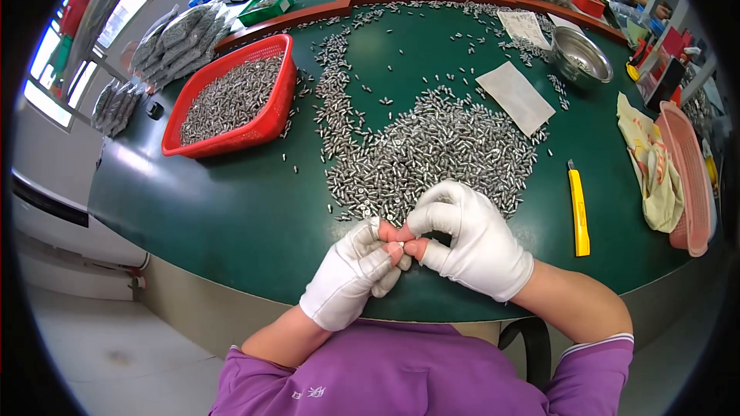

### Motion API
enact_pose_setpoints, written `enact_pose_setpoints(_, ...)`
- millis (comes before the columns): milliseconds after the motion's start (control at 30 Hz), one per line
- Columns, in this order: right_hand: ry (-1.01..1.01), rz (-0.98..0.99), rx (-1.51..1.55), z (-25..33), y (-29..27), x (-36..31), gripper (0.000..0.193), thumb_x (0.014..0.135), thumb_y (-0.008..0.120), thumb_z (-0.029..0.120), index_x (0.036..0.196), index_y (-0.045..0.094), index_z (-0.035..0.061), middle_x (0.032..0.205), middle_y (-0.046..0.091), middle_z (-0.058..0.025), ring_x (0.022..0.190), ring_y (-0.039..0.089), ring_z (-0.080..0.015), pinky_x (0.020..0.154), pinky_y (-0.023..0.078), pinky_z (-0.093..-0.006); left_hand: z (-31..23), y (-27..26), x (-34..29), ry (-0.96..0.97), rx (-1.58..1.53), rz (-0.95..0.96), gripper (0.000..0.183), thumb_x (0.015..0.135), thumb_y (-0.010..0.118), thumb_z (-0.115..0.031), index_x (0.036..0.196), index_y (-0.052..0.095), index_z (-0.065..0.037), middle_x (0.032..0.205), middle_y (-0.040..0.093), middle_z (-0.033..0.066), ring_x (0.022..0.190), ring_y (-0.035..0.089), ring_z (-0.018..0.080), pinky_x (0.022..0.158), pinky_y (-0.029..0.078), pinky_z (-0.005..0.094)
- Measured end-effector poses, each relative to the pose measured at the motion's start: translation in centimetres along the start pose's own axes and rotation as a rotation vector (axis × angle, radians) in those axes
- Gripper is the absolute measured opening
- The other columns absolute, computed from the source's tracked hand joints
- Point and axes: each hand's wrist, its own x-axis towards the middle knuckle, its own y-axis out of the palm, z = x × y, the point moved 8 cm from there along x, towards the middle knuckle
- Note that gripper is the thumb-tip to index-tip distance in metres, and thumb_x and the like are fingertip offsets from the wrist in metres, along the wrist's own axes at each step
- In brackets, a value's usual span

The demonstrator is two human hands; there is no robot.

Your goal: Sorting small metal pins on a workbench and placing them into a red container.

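Note:
Both of my hands wear white gloves with bare fingertips, and they meet at the near edge of a pile of small silvery metal parts point(439, 146). My left hand point(356, 266) is closed, its thumb and fingertips pinching a tiny piece of metal that my fingers mostly cover. My right hand point(472, 240) is closed too, thumb and forefinger brought up against that same spot. Whether the right fingertips grip a part of their own cannot be made out. The loose parts are short, pointed cylinders, heaped just beyond my fingers.
A red plastic basket point(287, 100) full of such parts stands at the left. A yellow utility knife point(578, 212) lies right of my hands. Beyond the pile are a grey-white sheet point(515, 96) and a steel bowl point(582, 58). A pink basket point(686, 185) with a cloth sits far right.

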Motion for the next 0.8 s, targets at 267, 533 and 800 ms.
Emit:
enact_pose_setpoints(267,-0.211,-0.073,-0.176,1.2,-0.4,-0.3,0.015,0.075,0.074,0.018,0.090,0.070,0.0147,0.089,0.062,-0.0028,0.083,0.059,-0.0268,0.074,0.049,-0.0406,0.2,-0.6,0.0,0.011,0.040,-0.022,0.016,0.098,0.062,-0.027,0.102,0.058,-0.012,0.085,0.061,0.0002,0.059,0.045,0.0044,0.052,0.032,0.0189)
enact_pose_setpoints(533,-0.224,-0.089,-0.533,1.1,-1.0,0.3,0.015,0.069,0.075,0.011,0.082,0.068,0.0138,0.087,0.063,-0.0023,0.080,0.061,-0.0259,0.069,0.049,-0.0394,-0.5,-0.3,-0.1,0.068,0.000,0.016,0.019,0.098,0.062,-0.028,0.101,0.055,-0.011,0.088,0.058,-0.0001,0.061,0.043,0.0050,0.053,0.032,0.0192)
enact_pose_setpoints(800,-0.316,0.029,-0.633,0.8,0.4,0.4,0.009,0.073,0.067,0.018,0.075,0.062,0.0108,0.084,0.058,-0.0060,0.079,0.059,-0.0255,0.067,0.049,-0.0390,-0.5,-0.1,-0.1,0.081,0.002,0.047,0.030,0.096,0.064,-0.031,0.114,0.052,-0.011,0.099,0.057,0.0031,0.067,0.043,0.0059,0.056,0.032,0.0186)
